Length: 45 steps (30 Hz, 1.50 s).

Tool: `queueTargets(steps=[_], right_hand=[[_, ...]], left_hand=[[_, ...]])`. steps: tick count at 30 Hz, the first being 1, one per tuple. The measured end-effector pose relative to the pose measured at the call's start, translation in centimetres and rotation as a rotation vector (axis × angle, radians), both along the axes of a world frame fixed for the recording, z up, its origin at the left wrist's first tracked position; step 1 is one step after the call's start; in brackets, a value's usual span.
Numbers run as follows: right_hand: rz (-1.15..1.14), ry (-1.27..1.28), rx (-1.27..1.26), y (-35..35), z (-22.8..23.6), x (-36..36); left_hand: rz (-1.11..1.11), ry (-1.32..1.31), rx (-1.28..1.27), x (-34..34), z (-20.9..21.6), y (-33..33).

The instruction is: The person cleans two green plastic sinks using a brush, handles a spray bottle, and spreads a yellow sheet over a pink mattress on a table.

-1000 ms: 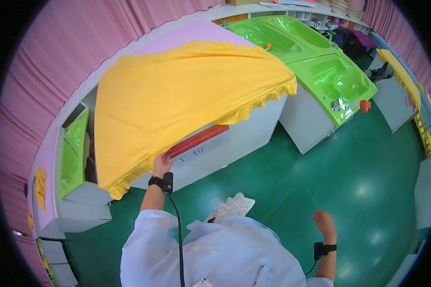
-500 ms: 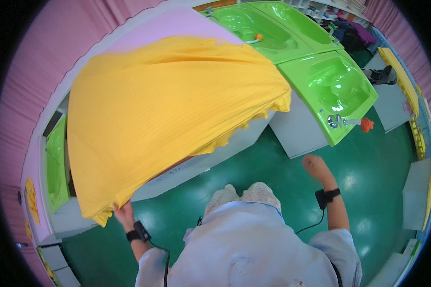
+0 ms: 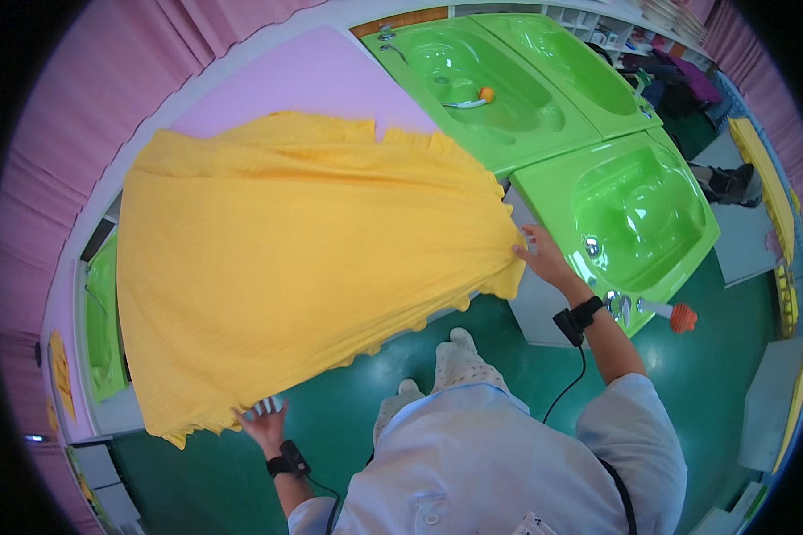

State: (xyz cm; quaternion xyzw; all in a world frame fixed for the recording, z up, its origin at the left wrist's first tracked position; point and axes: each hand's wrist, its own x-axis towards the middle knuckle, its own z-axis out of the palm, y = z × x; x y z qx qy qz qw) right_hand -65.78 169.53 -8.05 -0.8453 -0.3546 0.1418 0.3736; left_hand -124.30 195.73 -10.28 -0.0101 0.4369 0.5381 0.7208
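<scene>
A yellow fitted sheet [image 3: 312, 259] with a gathered, ruffled edge lies spread over a raised top. Its near edge hangs down in front, and a few shallow folds cross its far side. Beside the sheet's near-left edge is my left hand [image 3: 265, 426], fingers spread, with its thumb side at the ruffle. My right hand [image 3: 547, 260] is at the sheet's right corner; its fingers are apart and the tips reach the ruffled edge. Neither hand grips the cloth. Each wrist wears a black strap with a small box and a cable.
Past the sheet is a bare pink-lilac surface [image 3: 317, 76]. Green basins [image 3: 517, 165] stand at the far right, with an orange-headed shower handle [image 3: 682, 317] on the nearest. Another green basin [image 3: 105, 348] is at left. Pink curtains [image 3: 58, 160] line the wall; the floor [image 3: 366, 392] is green.
My right hand has come up and left to the sheet's right corner. My left hand has let go of the edge and opened. The sheet now hangs lower in front, covering the side panel.
</scene>
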Motion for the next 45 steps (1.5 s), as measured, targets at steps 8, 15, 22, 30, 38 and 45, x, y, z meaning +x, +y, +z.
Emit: queueTargets(steps=[8,15,22,30,38,45], right_hand=[[0.137,0.381,-0.132,7.0,-1.1,4.2],[0.128,0.361,-0.124,8.7,-1.0,5.0],[0.296,0.449,-0.020,7.5,2.7,3.3],[0.259,0.277,-0.182,2.3,1.1,-1.5],[0.419,0.206,-0.247,-1.0,1.5,-11.3],[0.666,0.086,-0.394,-0.2,3.3,-10.6]], left_hand=[[0.057,0.219,0.132,1.7,-3.2,1.6],[0.140,0.270,0.303,1.3,1.9,1.3],[0.423,-0.272,0.432,-0.5,2.3,0.9],[0.361,0.037,0.253,-4.9,-0.2,-1.2],[0.371,0.135,0.148,-16.0,-6.2,-7.7],[-0.505,0.121,0.106,-0.4,-2.2,-13.6]])
